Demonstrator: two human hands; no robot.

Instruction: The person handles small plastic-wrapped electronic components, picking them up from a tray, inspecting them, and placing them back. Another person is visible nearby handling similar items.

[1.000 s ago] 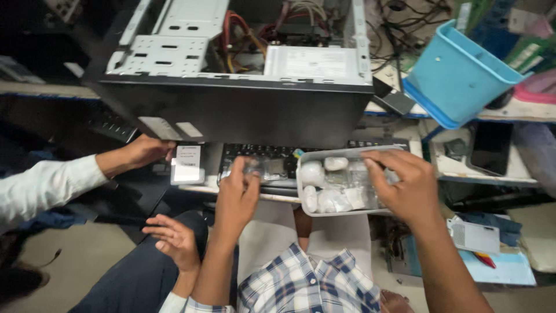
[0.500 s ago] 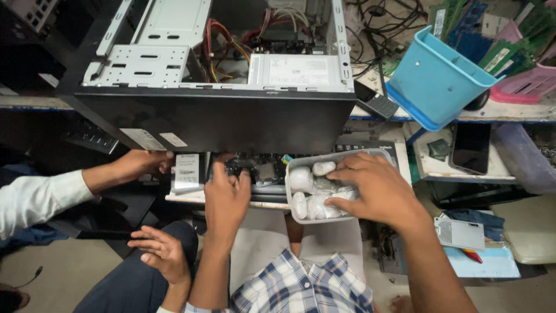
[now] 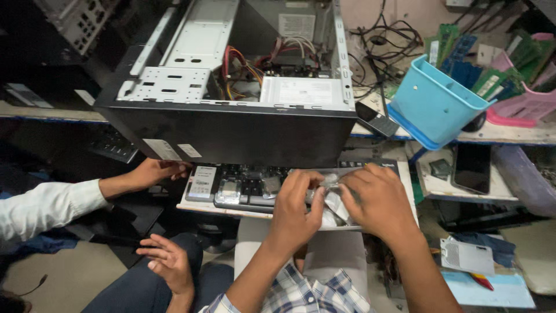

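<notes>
My left hand (image 3: pixel 295 204) and my right hand (image 3: pixel 377 200) meet over a clear plastic container (image 3: pixel 339 215) of small white packets on a pull-out shelf. Both pinch a small clear plastic packet (image 3: pixel 326 182) between their fingertips, just above the container. My hands cover most of the container. A black keyboard (image 3: pixel 246 186) with a few small packets on it lies just left of my left hand. Right behind stands an open black computer case (image 3: pixel 231 136), lying on its side, with wires showing inside.
Another person's hand (image 3: pixel 152 171), in a white sleeve, rests by a small labelled box (image 3: pixel 201 181) left of the keyboard; their other hand (image 3: pixel 165 262) hovers over a knee. A tilted blue bin (image 3: pixel 434 107), pink basket (image 3: pixel 524 107), black phone (image 3: pixel 472 168) and loose cables sit at right.
My left hand has left the keyboard and moved right to join my right hand over the container. Both now pinch a clear packet. The other person's hands have barely moved.
</notes>
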